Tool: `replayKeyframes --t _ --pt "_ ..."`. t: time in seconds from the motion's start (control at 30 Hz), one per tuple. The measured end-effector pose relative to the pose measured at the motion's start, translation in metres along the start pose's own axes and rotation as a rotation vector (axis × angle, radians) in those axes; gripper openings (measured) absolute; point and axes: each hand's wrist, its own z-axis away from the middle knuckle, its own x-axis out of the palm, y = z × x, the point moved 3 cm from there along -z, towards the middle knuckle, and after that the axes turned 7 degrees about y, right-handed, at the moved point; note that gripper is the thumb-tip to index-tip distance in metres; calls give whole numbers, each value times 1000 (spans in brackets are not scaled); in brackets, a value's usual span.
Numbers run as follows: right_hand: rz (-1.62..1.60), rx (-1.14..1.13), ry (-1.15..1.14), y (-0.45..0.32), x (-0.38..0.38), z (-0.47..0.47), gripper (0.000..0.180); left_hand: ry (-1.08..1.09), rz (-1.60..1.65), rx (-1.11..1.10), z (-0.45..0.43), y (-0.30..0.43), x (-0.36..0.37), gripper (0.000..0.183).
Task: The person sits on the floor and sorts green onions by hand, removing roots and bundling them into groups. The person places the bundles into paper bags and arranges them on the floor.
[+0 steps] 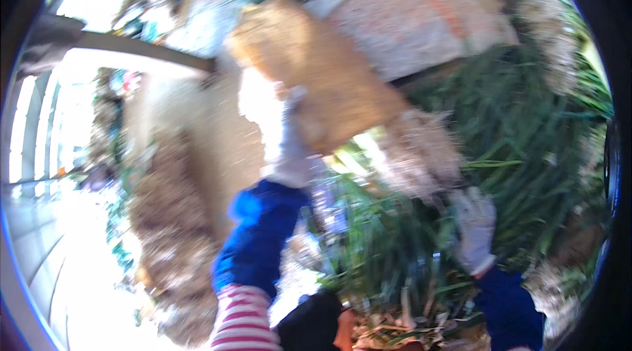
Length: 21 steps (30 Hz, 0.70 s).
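Note:
My left hand, in a white glove with a blue sleeve cover, grips the left edge of a tan-brown flat piece, perhaps cardboard or sacking; blur hides its material. The fingers beneath it are hidden. Just past its lower right edge shows a bundle of pale stringy roots with light green stems, like leeks or green onions. My right hand, also white-gloved, is over long green leaves near the root ends. Its fingers look extended and slightly apart, with nothing visible in them.
A white sack with orange print lies at the back. A long heap of root-ended bundles runs down the left side, beside a brown board or ledge. A wooden beam juts in at upper left. Leaf scraps lie below.

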Motion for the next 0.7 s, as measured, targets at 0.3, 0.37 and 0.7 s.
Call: replayKeyframes --t 0.3,0.37,0.7 --pt "6 110 -87 -5 16 -9 56 146 -238 -329 2 23 -10 45" --pt "-84 279 -97 -1 31 -6 57 85 -287 -430 7 48 -20 48" --pt "248 307 -298 -29 -11 19 59 185 -309 -613 142 235 -37 37"
